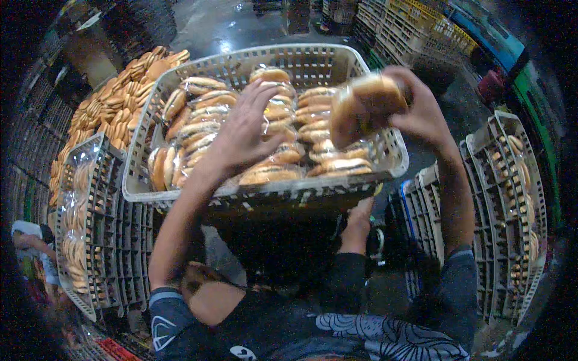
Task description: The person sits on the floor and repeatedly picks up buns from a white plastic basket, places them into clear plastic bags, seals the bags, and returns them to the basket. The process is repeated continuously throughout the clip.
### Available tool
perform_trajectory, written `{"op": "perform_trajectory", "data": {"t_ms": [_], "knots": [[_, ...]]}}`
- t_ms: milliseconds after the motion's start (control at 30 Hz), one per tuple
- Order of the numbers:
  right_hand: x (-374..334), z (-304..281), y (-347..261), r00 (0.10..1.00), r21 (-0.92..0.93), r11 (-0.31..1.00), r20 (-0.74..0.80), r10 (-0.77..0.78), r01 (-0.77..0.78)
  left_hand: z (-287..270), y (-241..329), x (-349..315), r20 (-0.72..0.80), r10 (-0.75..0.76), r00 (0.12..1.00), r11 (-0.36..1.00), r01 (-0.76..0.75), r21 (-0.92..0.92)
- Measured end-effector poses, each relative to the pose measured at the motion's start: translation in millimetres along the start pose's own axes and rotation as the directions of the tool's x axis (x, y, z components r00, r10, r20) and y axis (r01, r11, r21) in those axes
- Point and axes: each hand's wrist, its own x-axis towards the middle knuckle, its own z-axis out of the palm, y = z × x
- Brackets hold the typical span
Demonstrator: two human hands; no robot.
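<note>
In front of me stands a whitish plastic crate (253, 194) with slotted walls, holding rows of filled buns (274, 174) in clear plastic bags. My right hand (418, 111) grips a bag of buns (367, 108) by its right side, raised over the crate's right part and slightly blurred. Over the left-middle rows, my left hand (244, 129) has its fingers stretched and thumb apart, with nothing in it. Whether its fingertips touch the bags below, I cannot tell.
A large heap of loose buns (114, 108) lies at the far left. Stacked crates with bagged buns stand at my left (93, 240) and right (503, 222). More stacked crates (403, 36) are at the back right. Another person (36, 246) is at the left edge.
</note>
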Motion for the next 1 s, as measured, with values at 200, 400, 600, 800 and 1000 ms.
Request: {"op": "perform_trajectory", "data": {"t_ms": [200, 400, 600, 800, 1000], "knots": [[116, 58, 125, 0.930, -0.063, 0.964, -0.286, 0.231, -0.259, 24, -74, -5, 0.445, -0.297, 0.845, 0.947, 0.199, 0.253], [88, 75, 90, 0.868, -0.420, 0.904, 0.419, 0.268, -0.077, 1, -66, -20, 0.279, -0.128, 0.952, 0.979, 0.076, 0.189], [6, 88, -24, 0.898, 0.798, 0.419, 0.347, 0.270, -0.434, -19, 5, -24, -0.297, 0.184, 0.937, 0.983, -0.168, 0.078], [-120, 117, -109, 0.856, 0.778, 0.447, 0.217, 0.470, -0.442, 6, 104, -92, -0.222, -0.422, 0.879, 0.349, -0.069, -0.935], [-215, 168, -132, 0.820, 0.556, 0.684, -0.010, 0.573, -0.471, 40, 164, -170, 0.415, -0.583, 0.699, -0.025, 0.495, -0.869]]}}
